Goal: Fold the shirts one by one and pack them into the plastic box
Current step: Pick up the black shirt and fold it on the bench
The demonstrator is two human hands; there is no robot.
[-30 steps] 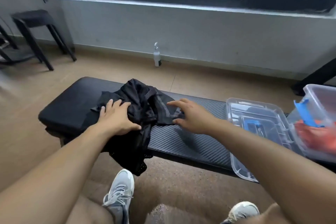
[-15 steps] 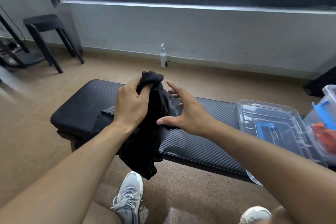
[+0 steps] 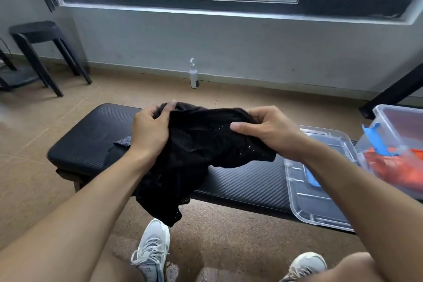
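Beneath the window, a black bench (image 3: 87,135) carries the plastic box (image 3: 389,135) at far right, an orange garment already inside. Left hand (image 3: 150,131) and right hand (image 3: 270,131) both grip the bunched black shirt (image 3: 196,153) above the bench; folding seems barely begun.

Both hands (image 3: 150,131) (image 3: 270,133) raised, fingers curled

I see the black shirt (image 3: 194,155) bunched and crumpled, lifted above the counter (image 3: 91,135), its top edge stretched sideways and its lower part hanging past the counter's front edge. It looks like a thin mesh fabric, though I can't be sure. The clear plastic box (image 3: 398,121) stands at the far right, open, with an orange shirt (image 3: 393,167) inside.
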